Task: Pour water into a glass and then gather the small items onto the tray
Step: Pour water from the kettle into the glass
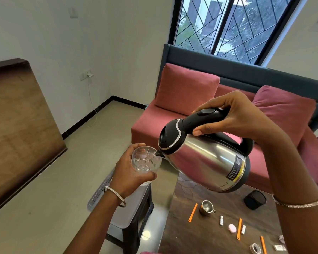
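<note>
My right hand [240,116] grips the black handle of a steel electric kettle [207,158], tilted with its spout down to the left. The spout touches the rim of a clear glass [145,159], which my left hand [128,173] holds from below and behind, in the air left of the table. Small items lie on the dark table [191,239] below: orange sticks [192,212], a small metal cup [206,208], a pink round piece [232,227], white tubes [221,220] and clear packets [255,248]. A grey perforated tray [99,193] shows beyond my left wrist.
A black mesh holder [254,199] stands on the table under my right forearm. A grey stool [132,213] sits left of the table. A pink sofa [187,99] lies behind, and a wooden board [20,129] leans at the left.
</note>
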